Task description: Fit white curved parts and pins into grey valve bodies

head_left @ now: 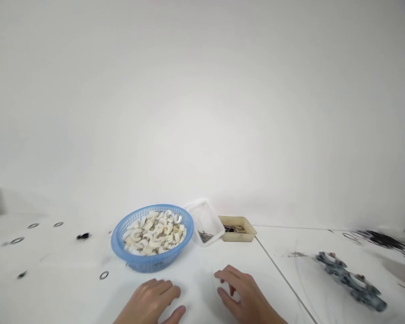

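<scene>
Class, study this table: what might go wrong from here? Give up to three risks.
The left hand could knock the nearby blue basket, spilling some white pieces.
The loose dark ring beside the basket could be brushed away and lost.
Bumping the white tray might scatter the small dark pieces inside.

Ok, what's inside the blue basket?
The blue basket holds a heap of curved white pieces, some yellowish. Whatever lies beneath the top ones is covered, and the basket's bottom can't be seen.

Basket (148,264) on table (70,292), left of tray (205,218); box (238,237) right.
</scene>
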{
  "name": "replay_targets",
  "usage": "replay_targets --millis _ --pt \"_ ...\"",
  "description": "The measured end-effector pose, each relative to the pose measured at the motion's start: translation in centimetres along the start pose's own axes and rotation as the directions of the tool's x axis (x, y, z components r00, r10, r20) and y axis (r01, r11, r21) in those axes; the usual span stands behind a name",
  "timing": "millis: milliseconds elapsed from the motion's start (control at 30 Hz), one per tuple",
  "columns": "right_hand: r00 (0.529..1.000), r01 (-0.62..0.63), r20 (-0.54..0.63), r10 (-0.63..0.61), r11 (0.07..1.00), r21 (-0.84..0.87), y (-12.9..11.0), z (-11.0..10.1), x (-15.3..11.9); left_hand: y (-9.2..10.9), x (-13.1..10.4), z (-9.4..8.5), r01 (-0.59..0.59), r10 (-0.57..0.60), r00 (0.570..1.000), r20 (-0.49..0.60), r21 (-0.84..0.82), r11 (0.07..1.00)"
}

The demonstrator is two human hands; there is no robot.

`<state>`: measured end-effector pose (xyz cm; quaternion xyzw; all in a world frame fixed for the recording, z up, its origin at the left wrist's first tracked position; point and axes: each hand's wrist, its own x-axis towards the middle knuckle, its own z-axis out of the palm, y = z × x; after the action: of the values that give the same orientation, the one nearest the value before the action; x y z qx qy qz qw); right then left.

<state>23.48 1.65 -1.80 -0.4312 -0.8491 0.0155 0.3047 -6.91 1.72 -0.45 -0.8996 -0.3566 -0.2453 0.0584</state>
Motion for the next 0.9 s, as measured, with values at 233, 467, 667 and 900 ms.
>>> replay_targets --millis 233,467,667,900 --pt "0.999 0.004 -0.037 0.000 0.994 0.105 -0.8 -0.2 -0.6 0.0 0.1 -0.7 0.076 -0.077 0.997 -0.015 -0.034 0.997" --pt "0.999 0.045 -0.006 -0.044 0.992 0.117 -1.2 0.6 -0.6 0.8 0.0 -0.3 0.157 -0.166 0.985 -0.053 -0.146 0.977" --pt "0.999 0.038 0.016 -0.040 0.994 0.106 -1.3 -0.2 -0.6 1.9 -0.2 0.0 0.261 -0.275 0.961 -0.026 -0.244 0.934" --pt "0.997 0.014 0.068 -0.022 0.993 0.118 -1.9 0.3 -0.5 2.0 -0.1 -0.2 0.282 -0.297 0.955 -0.008 -0.288 0.915"
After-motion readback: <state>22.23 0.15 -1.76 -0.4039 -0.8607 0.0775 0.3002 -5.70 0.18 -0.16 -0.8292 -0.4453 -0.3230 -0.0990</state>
